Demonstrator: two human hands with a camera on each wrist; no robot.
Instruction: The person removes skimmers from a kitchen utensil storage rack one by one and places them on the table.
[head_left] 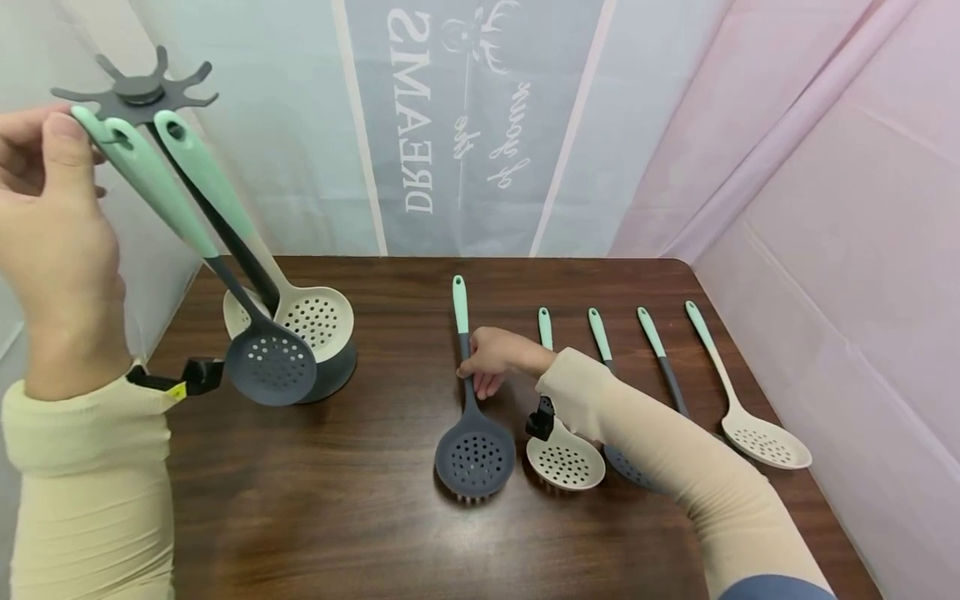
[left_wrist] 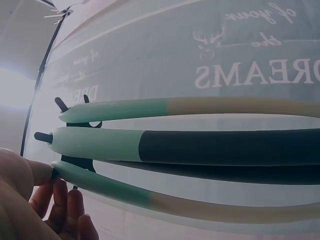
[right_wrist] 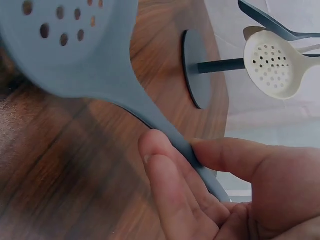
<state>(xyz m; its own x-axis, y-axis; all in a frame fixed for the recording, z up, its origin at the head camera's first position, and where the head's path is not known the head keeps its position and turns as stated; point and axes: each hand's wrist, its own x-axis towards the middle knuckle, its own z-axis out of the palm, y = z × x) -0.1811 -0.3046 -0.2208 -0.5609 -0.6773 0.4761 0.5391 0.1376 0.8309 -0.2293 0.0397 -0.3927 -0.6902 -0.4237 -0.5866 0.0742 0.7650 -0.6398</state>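
Observation:
My left hand (head_left: 63, 221) is up at the far left, thumb and fingers pinching a hook tip of the dark grey utensil rack (head_left: 140, 88), right at the green end of a hanging handle. From the rack hang a dark grey skimmer (head_left: 258, 371) in front, a beige skimmer (head_left: 335, 310) and another beige utensil (head_left: 236, 310), mostly hidden behind. Mid-table, my right hand (head_left: 498, 354) pinches the grey part of a dark skimmer's (head_left: 478, 423) handle between thumb and fingers. Its perforated head faces up, close over the table in the right wrist view.
Right of that skimmer lies a row of green-handled utensils: a beige skimmer (head_left: 543, 458), two dark ones (head_left: 670, 379) partly under my right sleeve, and a beige slotted spoon (head_left: 738, 417). Curtains (head_left: 480, 225) close off the back and sides of the wooden table (head_left: 360, 517).

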